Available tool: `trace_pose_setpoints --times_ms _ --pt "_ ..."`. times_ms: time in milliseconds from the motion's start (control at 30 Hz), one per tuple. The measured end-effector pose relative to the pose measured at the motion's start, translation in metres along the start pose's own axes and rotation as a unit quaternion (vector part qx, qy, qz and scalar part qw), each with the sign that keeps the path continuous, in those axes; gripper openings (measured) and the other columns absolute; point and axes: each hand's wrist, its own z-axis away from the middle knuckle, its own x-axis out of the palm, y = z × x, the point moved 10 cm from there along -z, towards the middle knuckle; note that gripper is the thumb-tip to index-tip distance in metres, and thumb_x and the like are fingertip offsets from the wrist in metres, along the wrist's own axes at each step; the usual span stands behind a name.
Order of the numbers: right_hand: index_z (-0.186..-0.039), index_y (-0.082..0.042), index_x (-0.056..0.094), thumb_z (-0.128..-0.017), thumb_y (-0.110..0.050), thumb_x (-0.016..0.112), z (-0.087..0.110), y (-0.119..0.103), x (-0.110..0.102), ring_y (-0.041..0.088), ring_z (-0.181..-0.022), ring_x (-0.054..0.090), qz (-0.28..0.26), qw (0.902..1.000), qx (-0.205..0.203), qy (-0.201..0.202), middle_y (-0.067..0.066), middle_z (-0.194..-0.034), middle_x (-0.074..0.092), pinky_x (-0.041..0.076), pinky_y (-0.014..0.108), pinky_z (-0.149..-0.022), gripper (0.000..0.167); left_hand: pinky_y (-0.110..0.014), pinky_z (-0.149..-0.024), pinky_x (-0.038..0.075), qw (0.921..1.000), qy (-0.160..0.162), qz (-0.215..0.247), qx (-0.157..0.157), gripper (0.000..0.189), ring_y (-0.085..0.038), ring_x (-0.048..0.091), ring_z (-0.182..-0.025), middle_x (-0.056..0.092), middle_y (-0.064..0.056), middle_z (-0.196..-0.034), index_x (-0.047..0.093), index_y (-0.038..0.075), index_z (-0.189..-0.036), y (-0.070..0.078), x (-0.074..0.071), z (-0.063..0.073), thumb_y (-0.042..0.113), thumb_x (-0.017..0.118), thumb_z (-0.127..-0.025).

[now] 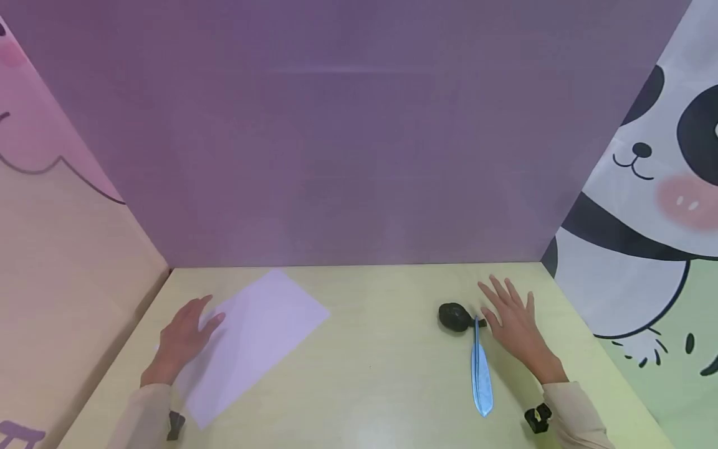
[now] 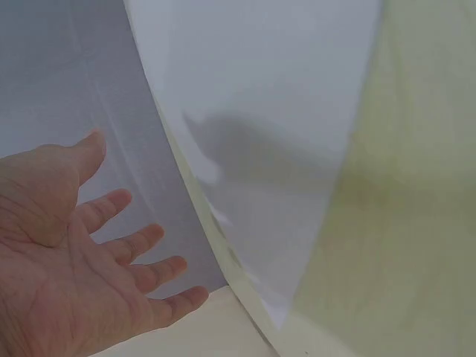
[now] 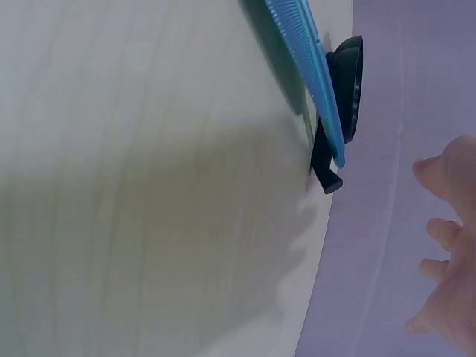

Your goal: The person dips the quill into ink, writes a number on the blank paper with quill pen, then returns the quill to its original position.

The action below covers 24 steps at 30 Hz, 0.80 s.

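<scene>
My left hand [image 1: 182, 340] is held above the left edge of a pale sheet of paper [image 1: 266, 343], its fingers spread and nothing in its grip. In the left wrist view its palm [image 2: 44, 275] shows, apart from the paper, and its shadow falls on the sheet. To the right lies a black rounded thing [image 1: 454, 317] with a short stem. A long, narrow, light blue leaf-shaped thing [image 1: 481, 380] with ridges meets that stem; its kind is unclear. Just right of both, my right hand [image 1: 513, 327] hovers with fingers spread, holding nothing.
The pale wooden table [image 1: 370, 374] ends at a purple backdrop [image 1: 359, 156]. A panda-printed wall panel [image 1: 628, 206] stands on the right, and a pink and cream panel [image 1: 62, 249] on the left. A small black device [image 1: 538, 418] sits at the right wrist.
</scene>
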Motion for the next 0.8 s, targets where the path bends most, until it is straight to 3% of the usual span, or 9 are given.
trace_pose_setpoints --times_ms 133,400,800 --pt "-0.148 -0.006 0.055 -0.099 -0.009 0.069 0.003 0.001 -0.002 0.057 -0.145 0.034 0.012 0.9998 -0.013 0.01 0.028 -0.157 0.045 0.015 0.091 -0.11 0.051 -0.088 -0.104 0.028 0.9999 -0.008 0.0 -0.008 0.068 -0.061 0.022 -0.146 0.023 -0.041 -0.159 0.028 -0.005 -0.156 -0.003 0.0 0.001 0.043 0.044 -0.112" --pt "-0.149 -0.007 0.054 -0.096 -0.008 0.073 0.009 -0.001 0.002 0.056 -0.144 0.037 0.016 0.9993 -0.034 -0.007 0.027 -0.156 0.048 0.017 0.092 -0.108 0.056 -0.09 -0.104 0.028 0.998 -0.051 0.006 -0.036 0.072 -0.064 0.019 -0.145 0.018 -0.041 -0.159 0.018 -0.005 -0.159 -0.011 0.007 0.001 0.045 0.042 -0.111" --pt "-0.148 -0.006 0.055 -0.094 -0.003 0.074 0.011 -0.005 0.006 0.054 -0.142 0.041 0.007 0.998 -0.062 -0.012 0.027 -0.154 0.049 0.021 0.089 -0.109 0.058 -0.089 -0.105 0.027 0.997 -0.063 0.007 -0.044 0.075 -0.064 0.019 -0.145 0.019 -0.041 -0.158 0.019 -0.005 -0.158 -0.02 0.011 0.002 0.045 0.046 -0.109"
